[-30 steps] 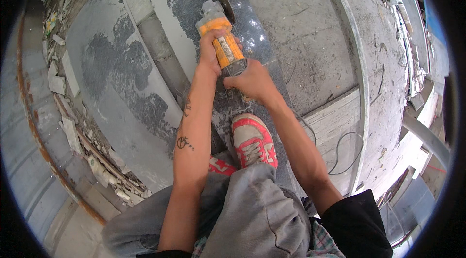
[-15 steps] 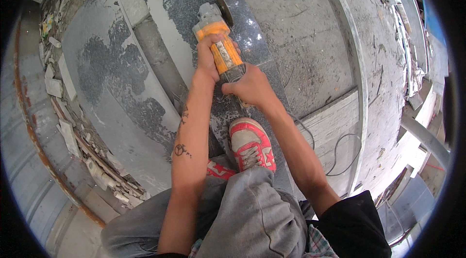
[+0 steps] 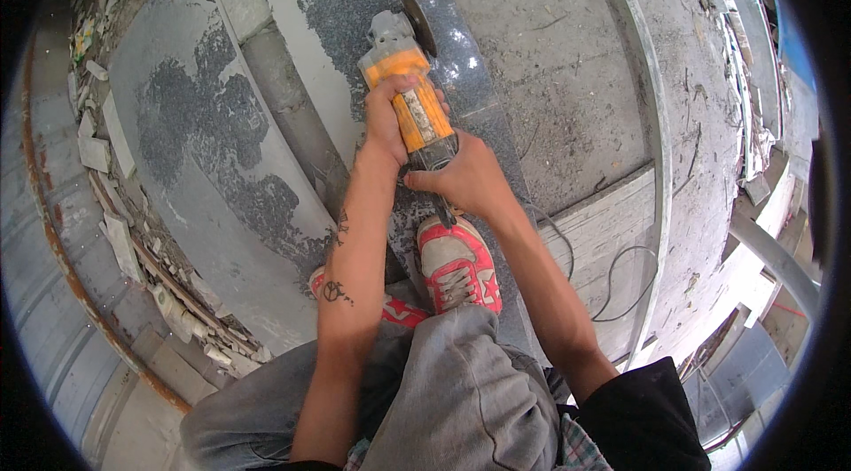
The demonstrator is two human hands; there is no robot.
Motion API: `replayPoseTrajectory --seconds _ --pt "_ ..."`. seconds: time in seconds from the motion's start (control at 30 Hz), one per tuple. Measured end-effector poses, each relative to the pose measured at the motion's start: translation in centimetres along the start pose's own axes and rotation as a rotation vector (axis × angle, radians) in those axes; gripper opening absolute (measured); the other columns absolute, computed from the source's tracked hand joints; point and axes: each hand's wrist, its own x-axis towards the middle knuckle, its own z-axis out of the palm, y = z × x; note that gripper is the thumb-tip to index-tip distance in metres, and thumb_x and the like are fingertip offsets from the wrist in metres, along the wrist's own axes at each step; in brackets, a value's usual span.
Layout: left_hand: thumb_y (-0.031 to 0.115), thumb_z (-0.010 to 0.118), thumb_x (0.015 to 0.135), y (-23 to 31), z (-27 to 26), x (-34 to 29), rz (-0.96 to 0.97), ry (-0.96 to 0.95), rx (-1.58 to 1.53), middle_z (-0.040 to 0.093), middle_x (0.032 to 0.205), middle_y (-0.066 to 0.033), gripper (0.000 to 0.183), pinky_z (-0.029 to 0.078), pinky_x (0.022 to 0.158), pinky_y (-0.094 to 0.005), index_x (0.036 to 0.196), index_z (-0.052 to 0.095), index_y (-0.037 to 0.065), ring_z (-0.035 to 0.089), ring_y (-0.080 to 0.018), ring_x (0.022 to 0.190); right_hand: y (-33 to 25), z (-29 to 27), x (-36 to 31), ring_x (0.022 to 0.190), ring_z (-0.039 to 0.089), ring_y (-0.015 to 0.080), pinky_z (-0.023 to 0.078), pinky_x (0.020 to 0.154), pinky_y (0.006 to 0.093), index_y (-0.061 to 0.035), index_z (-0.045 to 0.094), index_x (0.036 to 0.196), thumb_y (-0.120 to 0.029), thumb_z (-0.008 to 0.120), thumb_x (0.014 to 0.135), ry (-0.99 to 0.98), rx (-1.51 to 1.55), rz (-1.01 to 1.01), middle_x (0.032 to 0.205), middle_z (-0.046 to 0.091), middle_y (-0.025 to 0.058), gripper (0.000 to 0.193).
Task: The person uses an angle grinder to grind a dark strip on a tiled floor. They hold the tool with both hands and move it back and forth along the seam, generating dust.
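Both my hands are closed round an orange angle grinder [image 3: 424, 114] with a grey metal head. My left hand [image 3: 387, 116] wraps the orange body just behind the head. Farther back, my right hand [image 3: 467, 177] grips the dark rear handle. The thin cutting disc [image 3: 418, 22] stands on edge at the right of the head, over a dark polished stone slab [image 3: 461, 72]. A thin line runs along the slab at the disc's far side. Whether the disc touches the stone, I cannot tell.
My red and white shoe [image 3: 458, 267] rests on the slab right behind the grinder. A black cord [image 3: 567, 245] loops to the right. A long metal rail [image 3: 651, 116] crosses the dusty floor there. A larger patchy grey slab [image 3: 204, 134] lies left, with broken stone pieces [image 3: 120, 245] beyond it.
The grinder has shifted slightly right and nearer to me, with both hands still on it. Its rear end now sits closer to my shoe.
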Motion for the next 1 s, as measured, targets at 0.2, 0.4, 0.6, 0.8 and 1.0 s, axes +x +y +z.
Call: replayPoseTrajectory --seconds 0.2,0.4,0.6,0.8,1.0 --pt "0.027 0.059 0.074 -0.4 0.3 -0.7 -0.010 -0.017 -0.017 0.061 0.079 -0.0154 0.036 0.056 0.063 -0.0396 0.096 0.054 -0.001 0.064 -0.0275 0.068 -0.3 -0.2 -0.8 0.092 0.065 0.0350 0.049 0.084 0.0391 0.0042 0.060 0.104 -0.031 0.081 0.056 0.006 -0.001 0.018 0.096 0.067 0.0234 0.064" --pt "0.027 0.059 0.074 -0.8 0.5 -1.0 0.003 -0.011 0.003 0.060 0.079 -0.0153 0.036 0.056 0.062 -0.0395 0.096 0.054 -0.001 0.064 -0.0270 0.068 -0.2 -0.3 -1.2 0.095 0.065 0.0375 0.049 0.085 0.0401 0.0044 0.060 0.106 -0.031 0.080 0.056 -0.006 0.058 0.011 0.098 0.067 0.0246 0.064" --pt "0.027 0.058 0.075 -0.9 0.1 -1.0 0.000 -0.002 0.002 0.060 0.079 -0.0150 0.037 0.056 0.061 -0.0399 0.099 0.053 -0.001 0.064 -0.0269 0.068 -0.3 -0.2 -1.4 0.093 0.066 0.0364 0.050 0.084 0.0395 0.0041 0.061 0.104 -0.033 0.082 0.055 -0.005 0.056 0.032 0.096 0.067 0.0239 0.065" --pt "0.032 0.061 0.072 1.2 0.5 0.8 0.051 0.010 0.112 0.059 0.083 -0.0147 0.044 0.055 0.067 -0.0427 0.101 0.053 0.000 0.063 -0.0280 0.072 -1.0 -0.6 1.2 0.085 0.067 0.0277 0.050 0.080 0.0350 0.0029 0.063 0.102 -0.031 0.085 0.057 -0.043 0.041 0.036 0.091 0.069 0.0170 0.061" --pt "0.026 0.057 0.076 1.3 0.7 0.2 -0.002 0.051 -0.003 0.060 0.077 -0.0158 0.036 0.056 0.061 -0.0397 0.099 0.053 -0.001 0.064 -0.0270 0.066 -1.5 -0.5 0.8 0.090 0.066 0.0335 0.049 0.083 0.0378 0.0049 0.061 0.103 -0.034 0.085 0.056 -0.038 0.085 0.032 0.094 0.068 0.0215 0.066"
